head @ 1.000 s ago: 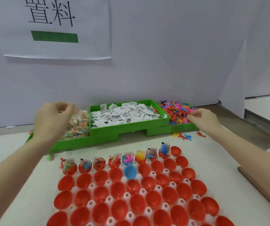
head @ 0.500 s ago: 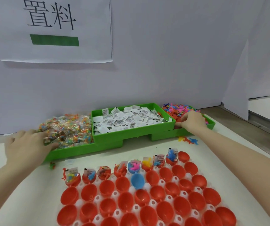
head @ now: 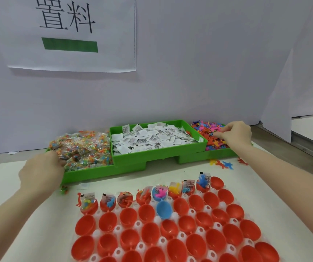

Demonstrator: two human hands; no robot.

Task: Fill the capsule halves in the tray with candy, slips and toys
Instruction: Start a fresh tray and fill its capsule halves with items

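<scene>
Head view: capsule tray [head: 174,217] nearest, below both hands, far row filled. Left hand [head: 41,172] fingers curled into candy packets [head: 83,148]; grasp unclear. Slips [head: 152,138] between hands. Right hand [head: 236,135] fingers pinching among toys [head: 208,132], farthest right.

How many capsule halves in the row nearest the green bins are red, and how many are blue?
Red capsule halves: 8
Blue capsule half: 1
Total: 9
</scene>
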